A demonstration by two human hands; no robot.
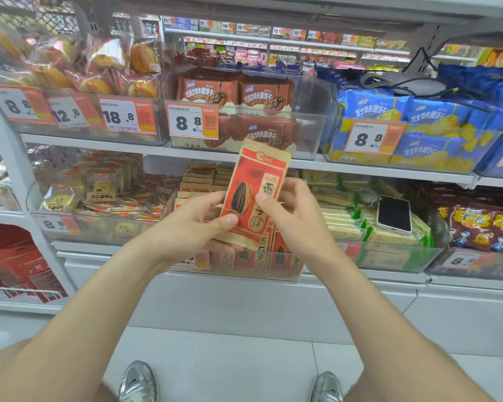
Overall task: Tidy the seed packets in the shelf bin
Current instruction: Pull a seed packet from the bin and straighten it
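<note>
**One seed packet held up over the bin**

The person stood facing the shelves with both arms stretched out. Between the hands was a single red seed packet (254,192), upright with its top leaning a little to the right, its printed face toward them. It was lifted clear of the bin (244,274), in front of it and just above its front wall.

The left hand (196,227) pinched the packet's lower left corner, thumb on the front and fingers curled behind. The right hand (292,216) pinched the right edge the same way, thumb pressed on the printed face.

In the clear bin on the lower shelf lay the other packets (285,258), some standing along the front wall and more stacked flat toward the back.

A phone (394,213) lay face up on the green packs in the next bin to the right. Grey shoes (138,382) showed on the white floor below.
</note>
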